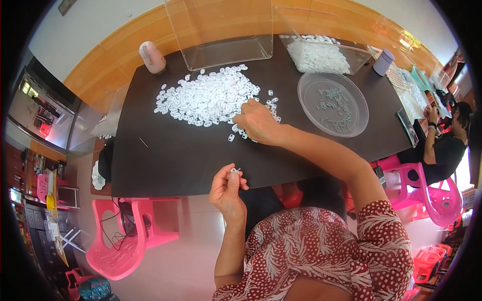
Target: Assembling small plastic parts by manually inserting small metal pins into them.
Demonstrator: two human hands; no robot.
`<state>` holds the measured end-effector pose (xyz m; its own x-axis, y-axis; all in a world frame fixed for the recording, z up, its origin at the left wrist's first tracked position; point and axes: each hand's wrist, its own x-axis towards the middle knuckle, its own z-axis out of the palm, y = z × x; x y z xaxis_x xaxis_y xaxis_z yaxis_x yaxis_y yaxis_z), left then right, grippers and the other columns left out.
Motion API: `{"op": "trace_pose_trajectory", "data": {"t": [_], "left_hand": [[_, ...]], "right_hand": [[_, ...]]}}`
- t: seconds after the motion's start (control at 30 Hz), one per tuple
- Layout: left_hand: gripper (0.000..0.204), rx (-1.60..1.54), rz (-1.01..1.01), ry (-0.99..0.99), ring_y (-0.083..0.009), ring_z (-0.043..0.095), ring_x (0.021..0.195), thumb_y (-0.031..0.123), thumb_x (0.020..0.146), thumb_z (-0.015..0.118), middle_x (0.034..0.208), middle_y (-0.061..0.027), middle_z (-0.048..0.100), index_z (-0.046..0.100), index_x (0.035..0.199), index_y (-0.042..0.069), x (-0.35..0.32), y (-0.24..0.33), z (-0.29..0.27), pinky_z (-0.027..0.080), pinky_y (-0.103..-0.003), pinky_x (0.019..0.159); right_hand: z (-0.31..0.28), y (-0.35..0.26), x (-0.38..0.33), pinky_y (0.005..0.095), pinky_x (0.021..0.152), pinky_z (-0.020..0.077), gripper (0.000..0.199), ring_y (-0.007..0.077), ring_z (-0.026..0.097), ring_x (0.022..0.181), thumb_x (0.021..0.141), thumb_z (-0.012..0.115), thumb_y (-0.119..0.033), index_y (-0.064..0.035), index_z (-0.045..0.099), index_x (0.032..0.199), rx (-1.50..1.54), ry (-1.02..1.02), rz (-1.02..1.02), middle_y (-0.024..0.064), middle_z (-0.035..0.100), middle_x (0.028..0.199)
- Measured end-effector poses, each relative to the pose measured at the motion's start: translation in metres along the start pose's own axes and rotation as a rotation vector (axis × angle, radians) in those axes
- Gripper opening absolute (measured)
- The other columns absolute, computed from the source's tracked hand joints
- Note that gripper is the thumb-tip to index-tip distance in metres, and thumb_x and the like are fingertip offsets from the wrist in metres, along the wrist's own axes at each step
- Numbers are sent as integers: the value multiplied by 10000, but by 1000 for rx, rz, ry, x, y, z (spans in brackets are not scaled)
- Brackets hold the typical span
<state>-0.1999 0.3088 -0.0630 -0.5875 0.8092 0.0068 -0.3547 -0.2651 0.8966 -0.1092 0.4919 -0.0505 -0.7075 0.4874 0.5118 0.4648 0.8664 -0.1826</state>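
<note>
The left hand has its grip closed, thumb and fingertips pinched around one small white plastic piece, held up just past the near edge of the dark tabletop. The right hand reaches forward across the tabletop and rests palm down, fingers curled, at the near right edge of a wide pile of white plastic pieces; whether its grip has hold of any piece cannot be told, since the fingertips are hidden among them. A few loose white pieces lie scattered just beside that hand. To the right of the pile, well apart from it, sits a round clear plastic dish with small grey metal parts spread over its bottom. Behind the pile stands an empty clear plastic box, and to its right a second clear bin holds more white pieces. A pale pink bottle stands at the far left corner of the tabletop, and a small lilac cup at the far right. Pink plastic chairs stand beside the tabletop on the left. At the right end, another person in a dark top sits on a pink chair.
</note>
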Motion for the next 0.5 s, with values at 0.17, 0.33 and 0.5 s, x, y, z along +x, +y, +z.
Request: {"op": "trace_pose_trajectory", "data": {"t": [0.17, 0.33, 0.5], "left_hand": [[161, -5, -3, -21, -117, 556, 595, 17, 874, 580, 793, -107, 618, 601, 1018, -52, 1, 1, 1, 474, -242, 504], [161, -4, -1, -24, -117, 558, 596, 19, 874, 581, 792, -106, 618, 601, 1017, -51, 1, 1, 2, 477, -241, 505], [173, -6, -8, -21, -120, 560, 597, 28, 873, 588, 791, -108, 618, 600, 1025, -54, 1, 1, 1, 474, -242, 497]], "right_hand": [[2, 0, 9, 403, 667, 428, 57, 300, 511, 763, 678, 644, -64, -56, 592, 700, -21, -37, -46, 126, 522, 728], [2, 0, 8, 426, 688, 429, 100, 319, 514, 786, 684, 634, -52, -44, 565, 756, 59, -27, -22, 123, 529, 732], [-32, -22, -10, 345, 707, 467, 115, 236, 589, 785, 740, 651, -53, -25, 593, 835, 450, -68, 183, 109, 593, 779]]}}
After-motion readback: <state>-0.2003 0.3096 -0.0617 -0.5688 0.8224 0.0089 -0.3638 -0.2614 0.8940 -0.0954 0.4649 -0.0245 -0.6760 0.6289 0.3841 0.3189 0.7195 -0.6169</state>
